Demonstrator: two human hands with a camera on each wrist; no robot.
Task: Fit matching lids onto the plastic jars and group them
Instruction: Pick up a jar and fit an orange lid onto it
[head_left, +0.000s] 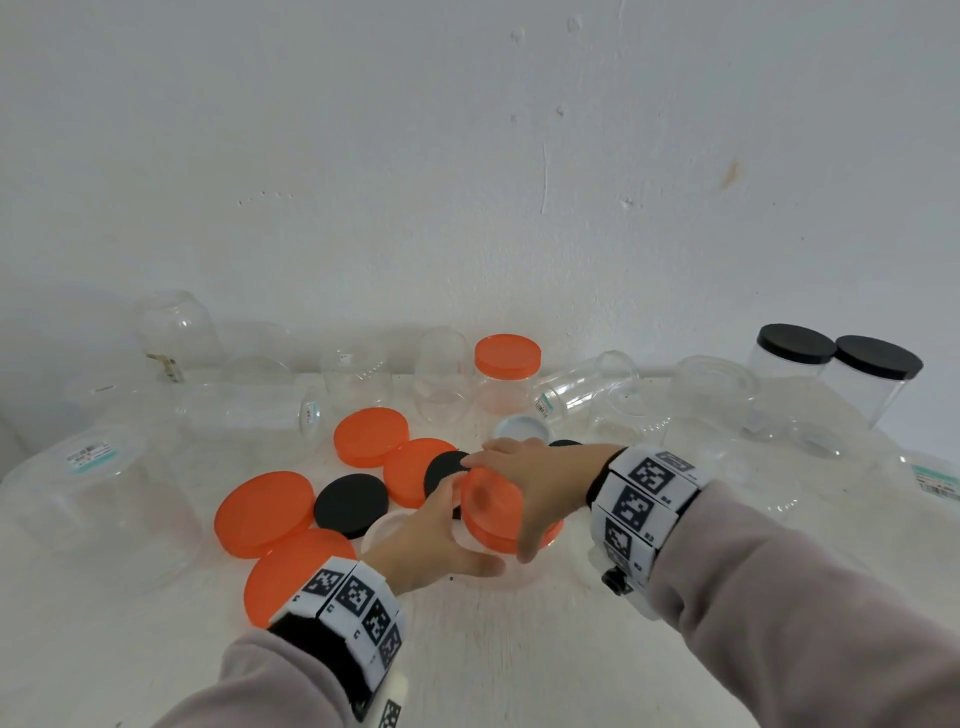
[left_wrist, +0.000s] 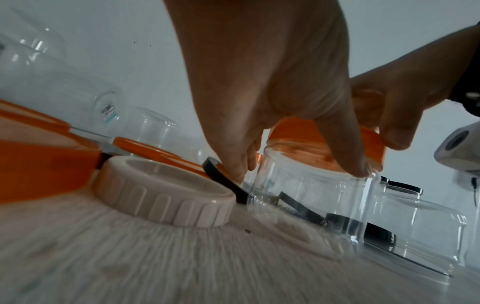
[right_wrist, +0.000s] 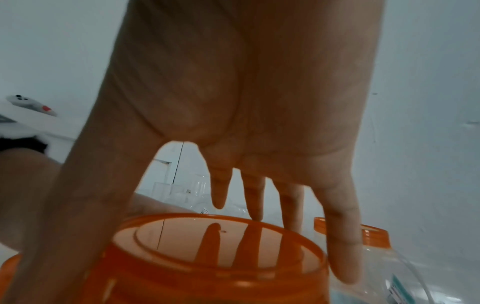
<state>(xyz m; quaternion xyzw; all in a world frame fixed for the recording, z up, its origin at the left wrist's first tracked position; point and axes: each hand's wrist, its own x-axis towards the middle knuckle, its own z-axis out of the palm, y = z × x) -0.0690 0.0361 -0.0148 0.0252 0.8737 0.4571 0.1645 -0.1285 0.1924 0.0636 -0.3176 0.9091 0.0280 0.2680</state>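
Centre of head view: small clear jar (head_left: 498, 564) upright on tabletop (head_left: 519, 665), orange lid (head_left: 491, 512) sitting on its mouth, slightly tilted. Left hand (head_left: 431, 540) wrapped round jar wall, thumb on near side, fingers on far side. Right hand (head_left: 535, 483) over lid from the right, fingers spread across its top and rim, thumb down the near edge, gripping it. Loose lids left of centre: four orange lids (head_left: 265, 512), black lid (head_left: 351, 504), second black one part hidden behind the hands, white lid (left_wrist: 166, 189) upside down just beside the jar. Upper centre: jar already capped in orange (head_left: 507, 374). Upper right: two jars with black lids (head_left: 836, 351) side by side. Uncapped clear jars (head_left: 98, 499) across left, back and right, several inverted or on their side. Wall (head_left: 467, 156) behind tabletop.
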